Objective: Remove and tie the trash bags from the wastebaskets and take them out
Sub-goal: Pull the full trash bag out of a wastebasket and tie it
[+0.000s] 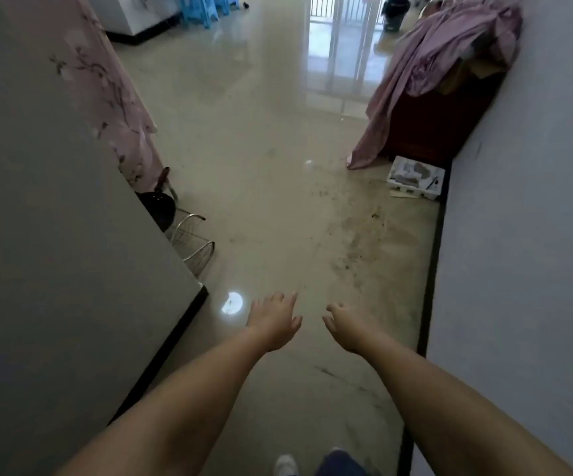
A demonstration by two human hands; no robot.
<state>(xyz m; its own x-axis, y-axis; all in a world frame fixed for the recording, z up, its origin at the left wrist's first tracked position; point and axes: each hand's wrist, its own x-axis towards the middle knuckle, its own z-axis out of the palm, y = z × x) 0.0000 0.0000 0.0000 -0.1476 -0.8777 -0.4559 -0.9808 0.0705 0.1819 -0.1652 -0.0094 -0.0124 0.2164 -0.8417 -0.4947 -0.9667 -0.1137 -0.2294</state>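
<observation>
Reaching over glossy floor [278, 166] | left hand [273, 322], right hand [346, 326] empty

hands: left [274, 321], right [346, 326] empty, relaxed | floor [261, 166] glossy, possibly wet

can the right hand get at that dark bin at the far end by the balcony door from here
Probably not yet. The right hand hangs open over bare floor, and the dark bin stands far across the room. Nothing blocks the path; walking closer should do.

Bare forearms, no sleeves; white shoe [285, 464], poss. dark blue trousers [341, 464] at btm edge.
</observation>
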